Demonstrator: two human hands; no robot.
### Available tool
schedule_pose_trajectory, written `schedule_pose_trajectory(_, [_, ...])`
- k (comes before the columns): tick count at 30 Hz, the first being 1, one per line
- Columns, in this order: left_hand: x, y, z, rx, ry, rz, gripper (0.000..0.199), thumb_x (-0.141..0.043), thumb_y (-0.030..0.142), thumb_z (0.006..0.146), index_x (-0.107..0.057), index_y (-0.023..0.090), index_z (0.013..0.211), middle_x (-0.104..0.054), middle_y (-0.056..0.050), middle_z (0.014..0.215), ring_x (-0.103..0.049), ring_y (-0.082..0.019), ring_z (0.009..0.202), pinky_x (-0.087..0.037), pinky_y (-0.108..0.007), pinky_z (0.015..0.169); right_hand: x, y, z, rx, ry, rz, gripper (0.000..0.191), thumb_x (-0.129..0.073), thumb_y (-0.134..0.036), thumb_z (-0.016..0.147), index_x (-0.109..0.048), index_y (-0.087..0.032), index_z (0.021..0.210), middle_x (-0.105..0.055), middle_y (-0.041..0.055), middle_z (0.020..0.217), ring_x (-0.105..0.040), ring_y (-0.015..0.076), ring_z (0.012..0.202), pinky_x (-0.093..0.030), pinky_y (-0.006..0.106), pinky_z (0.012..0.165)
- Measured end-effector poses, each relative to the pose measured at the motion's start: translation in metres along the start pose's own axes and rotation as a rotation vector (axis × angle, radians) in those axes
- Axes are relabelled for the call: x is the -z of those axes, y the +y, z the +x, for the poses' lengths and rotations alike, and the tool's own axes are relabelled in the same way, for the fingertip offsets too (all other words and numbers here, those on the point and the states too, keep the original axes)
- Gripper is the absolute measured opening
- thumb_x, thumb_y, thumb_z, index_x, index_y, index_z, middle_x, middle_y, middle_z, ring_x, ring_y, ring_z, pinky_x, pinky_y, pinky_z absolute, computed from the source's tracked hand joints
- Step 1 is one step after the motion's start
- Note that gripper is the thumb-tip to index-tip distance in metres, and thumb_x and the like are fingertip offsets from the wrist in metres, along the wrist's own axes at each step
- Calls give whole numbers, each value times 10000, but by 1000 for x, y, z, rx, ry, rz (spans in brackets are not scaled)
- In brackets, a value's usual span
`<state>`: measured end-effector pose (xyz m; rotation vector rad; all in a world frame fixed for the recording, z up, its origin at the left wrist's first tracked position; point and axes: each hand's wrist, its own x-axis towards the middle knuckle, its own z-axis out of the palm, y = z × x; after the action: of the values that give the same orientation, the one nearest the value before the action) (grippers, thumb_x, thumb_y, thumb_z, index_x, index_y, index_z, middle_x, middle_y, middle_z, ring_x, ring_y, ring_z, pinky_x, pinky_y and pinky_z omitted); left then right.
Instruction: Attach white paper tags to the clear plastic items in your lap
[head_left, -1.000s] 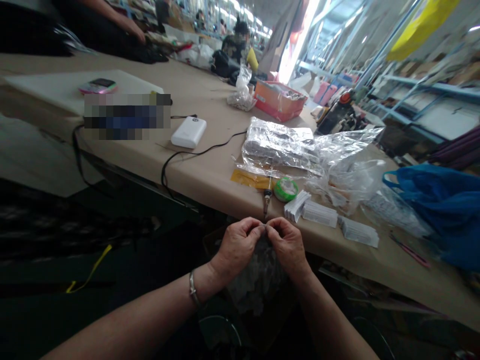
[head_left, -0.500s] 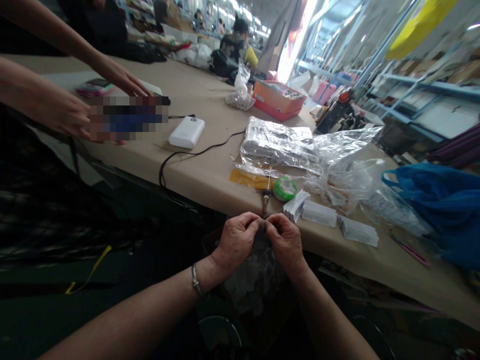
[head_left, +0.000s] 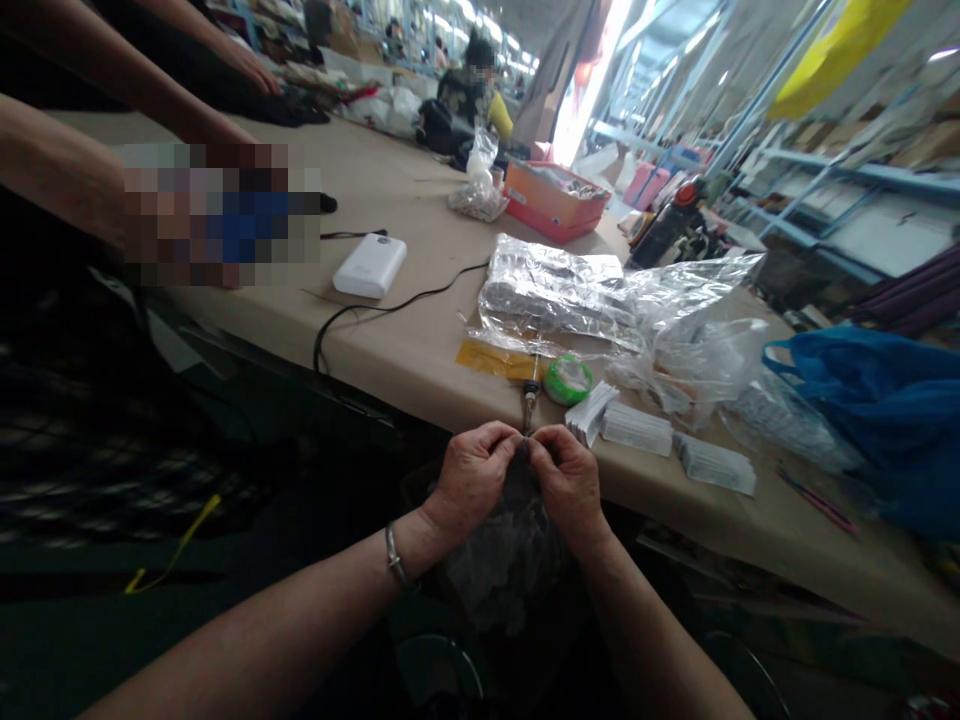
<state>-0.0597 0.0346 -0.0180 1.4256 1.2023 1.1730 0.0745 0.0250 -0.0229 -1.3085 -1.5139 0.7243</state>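
Both hands, left [head_left: 472,478] and right [head_left: 568,480], met fingertip to fingertip, pinching the top of one clear bag [head_left: 510,555] just below the table [head_left: 420,350] edge. On the table lay three white stacks [head_left: 637,428], one green tape roll [head_left: 568,380] and one white power bank [head_left: 370,265].

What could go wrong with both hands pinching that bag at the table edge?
The soldering iron lies tip-first just beyond the left hand and right hand; if hot, it might burn fingers or melt the clear plastic bag. The stacked white tags sit near the table edge and could get knocked off.
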Motion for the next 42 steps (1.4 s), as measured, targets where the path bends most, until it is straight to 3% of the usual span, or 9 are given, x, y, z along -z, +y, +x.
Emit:
schedule_pose_trajectory(6, [1,7,0,17,-4,0,186,-517,248,804,-647,150,716,-621,-3,667,-535,-122,647,-417,-210,633,-1,1,0,13,17,12,148,-546,-301,824,-547,-185,732,-494,-50,618,-438,107,565,-360,212,543])
schedule_pose_trajectory(12, [7,7,-14,54,-45,-30,187,-533,271,808,-667,163,733,-659,-2,688,-576,-131,664,-438,-205,628,15,-12,-13,102,-81,-101,93,-572,-278,858,-596,-189,846,-577,-37,686,-520,111,598,-409,202,572])
schedule_pose_trajectory(18, [14,-16,-18,163,-46,-54,214,-584,278,773,-730,187,900,-737,-40,928,-656,-205,882,-484,-259,780,51,-33,21,481,34,-575,151,-460,-219,921,-607,-186,929,-601,46,874,-548,192,826,-436,301,767])
schedule_pose_trajectory(22, [17,-25,-18,150,-52,-3,251,-533,268,801,-730,184,932,-735,-44,958,-657,-213,911,-472,-270,808,59,-30,55,453,50,-999,213,-543,-273,884,-615,-186,1064,-564,95,1103,-463,302,1052,-392,426,872])
schedule_pose_trajectory(25, [18,-24,-23,135,-75,79,257,-493,250,815,-733,160,832,-735,-50,844,-654,-204,816,-459,-254,712,59,-23,64,468,-20,-1097,183,-548,-317,882,-634,-203,995,-560,88,1123,-451,319,1090,-361,463,904])
schedule_pose_trajectory(29, [14,-28,-33,119,-72,146,266,-467,216,803,-706,138,717,-685,-41,692,-606,-169,693,-412,-239,626,69,-12,53,591,126,-844,272,-421,-384,935,-591,-172,917,-593,85,962,-539,254,930,-420,396,832])
schedule_pose_trajectory(33, [9,-39,-43,137,-62,141,260,-463,216,789,-689,136,688,-648,-24,647,-568,-145,652,-376,-227,580,84,11,25,659,200,-716,284,-474,-438,916,-556,-194,795,-598,63,880,-572,232,861,-442,362,790])
schedule_pose_trajectory(39, [4,-43,-52,163,-101,151,260,-453,187,757,-678,140,635,-620,-7,595,-542,-132,609,-350,-221,545,81,47,-7,714,145,-928,402,-396,-430,934,-577,-142,1149,-551,157,1199,-381,388,1235,-315,582,1004])
schedule_pose_trajectory(42, [3,-33,-56,177,-125,158,254,-464,206,764,-693,142,676,-659,-30,645,-576,-162,664,-392,-234,602,79,46,-13,699,129,-987,318,-441,-321,934,-578,-159,1170,-545,134,1235,-337,366,1279,-316,573,1029])
